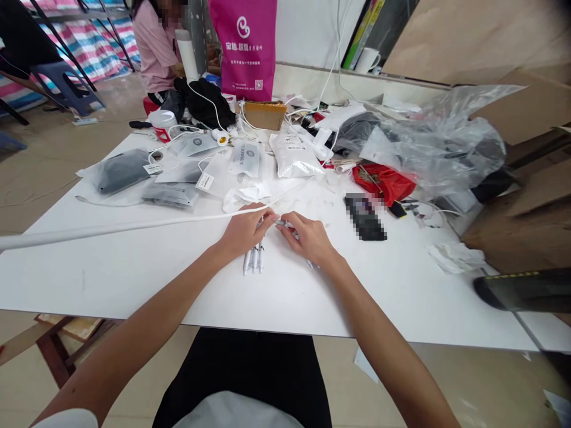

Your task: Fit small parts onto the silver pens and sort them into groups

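Observation:
My left hand point(247, 230) and my right hand point(308, 235) meet over the middle of the white table point(178, 288). Between their fingertips lies a slim silvery-white pen point(282, 223), held crosswise, with the fingers of both hands closed on it. Several similar pens point(254, 260) lie side by side just below my left hand, their upper ends partly hidden by it. Under my right wrist the tips of more pale pens point(311, 264) show, mostly covered. A white cable point(134, 229) passes over the back of my left hand.
Packed plastic pouches point(172, 191), a white bag point(294, 156) and crumpled tissue point(247, 195) lie beyond my hands. To the right are a dark phone point(366, 217), a red bag point(386, 183) and cardboard boxes point(513, 220). A person in pink point(154, 47) sits behind the table.

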Tool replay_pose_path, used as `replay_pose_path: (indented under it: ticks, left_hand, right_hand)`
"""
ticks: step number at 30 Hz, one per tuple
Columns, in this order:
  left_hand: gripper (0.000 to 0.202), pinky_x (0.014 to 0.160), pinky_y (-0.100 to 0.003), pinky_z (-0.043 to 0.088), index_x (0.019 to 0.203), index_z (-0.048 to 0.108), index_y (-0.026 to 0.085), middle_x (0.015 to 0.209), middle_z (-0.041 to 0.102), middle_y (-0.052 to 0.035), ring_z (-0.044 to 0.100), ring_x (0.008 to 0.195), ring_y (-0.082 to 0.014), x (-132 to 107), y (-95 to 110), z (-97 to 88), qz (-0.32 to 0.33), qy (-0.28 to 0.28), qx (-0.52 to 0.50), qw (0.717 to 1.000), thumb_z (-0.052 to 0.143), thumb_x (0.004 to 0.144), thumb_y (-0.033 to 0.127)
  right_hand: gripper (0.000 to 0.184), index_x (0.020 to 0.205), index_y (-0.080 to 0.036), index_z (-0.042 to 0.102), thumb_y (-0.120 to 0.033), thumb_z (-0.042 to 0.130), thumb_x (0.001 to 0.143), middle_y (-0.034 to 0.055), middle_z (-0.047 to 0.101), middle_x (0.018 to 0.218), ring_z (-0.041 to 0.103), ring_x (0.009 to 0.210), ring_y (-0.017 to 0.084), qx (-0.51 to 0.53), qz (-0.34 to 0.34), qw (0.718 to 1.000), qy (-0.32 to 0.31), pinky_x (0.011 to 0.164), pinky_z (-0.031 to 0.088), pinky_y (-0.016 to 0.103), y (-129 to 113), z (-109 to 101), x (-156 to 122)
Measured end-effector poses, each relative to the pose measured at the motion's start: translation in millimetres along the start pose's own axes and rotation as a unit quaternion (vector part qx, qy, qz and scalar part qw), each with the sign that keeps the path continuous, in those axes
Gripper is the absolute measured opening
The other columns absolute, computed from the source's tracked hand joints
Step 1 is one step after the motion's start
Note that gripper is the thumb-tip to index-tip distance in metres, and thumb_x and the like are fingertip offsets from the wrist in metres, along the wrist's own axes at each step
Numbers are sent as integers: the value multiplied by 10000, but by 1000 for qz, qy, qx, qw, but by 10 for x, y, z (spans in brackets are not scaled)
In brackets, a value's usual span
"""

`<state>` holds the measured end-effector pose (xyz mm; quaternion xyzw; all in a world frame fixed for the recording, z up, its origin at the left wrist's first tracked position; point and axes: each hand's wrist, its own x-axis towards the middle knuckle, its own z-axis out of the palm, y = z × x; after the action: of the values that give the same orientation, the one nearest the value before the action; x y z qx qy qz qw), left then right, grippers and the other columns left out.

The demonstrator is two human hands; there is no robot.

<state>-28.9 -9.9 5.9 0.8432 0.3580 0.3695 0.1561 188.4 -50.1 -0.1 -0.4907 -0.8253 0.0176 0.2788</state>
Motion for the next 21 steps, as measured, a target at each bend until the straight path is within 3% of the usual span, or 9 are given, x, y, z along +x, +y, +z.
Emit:
replay_pose_path:
  ticks: [2,4,9,15,21]
  left_hand:
    - [289,918,-362,518,1166,675,203,1035,750,-65,691,908,-204,7,-5,6,42,-3,-2,999,550,1086,450]
    - [255,957,-374,515,1209,662,208,1077,761,-71,704,937,-209,11,-20,20,83,-7,2,997,564,1086,409]
    - [249,954,-386,496,1050,705,215,943,780,-47,703,878,-206,23,-78,36,88,5,33,996,524,1106,376]
    - [362,946,-403,467,953,728,223,842,762,-38,670,855,-217,14,-110,38,64,4,63,996,498,1109,456]
    - [447,930,-402,471,850,707,205,745,695,-33,643,850,-222,7,-110,31,36,-24,84,996,442,1128,434]
  right_hand:
    - [301,1118,-221,650,-393,403,1135,54,752,991,662,722,150,-10,1,1000,-4,565,306,294,22,-6,5]
    - [353,1100,-219,670,-388,364,1146,60,748,964,657,728,155,-10,10,1000,-5,576,318,297,37,-13,9]
    - [293,1246,-204,600,-423,456,1116,43,765,914,696,738,176,17,34,999,8,608,363,286,24,-21,3]
    - [247,1125,-217,640,-404,480,1107,52,755,1004,688,736,150,-12,9,1000,2,582,336,291,21,-46,2]
    - [307,1119,-207,678,-419,456,1124,53,722,947,645,737,156,-70,-20,997,6,596,326,308,40,-66,33]
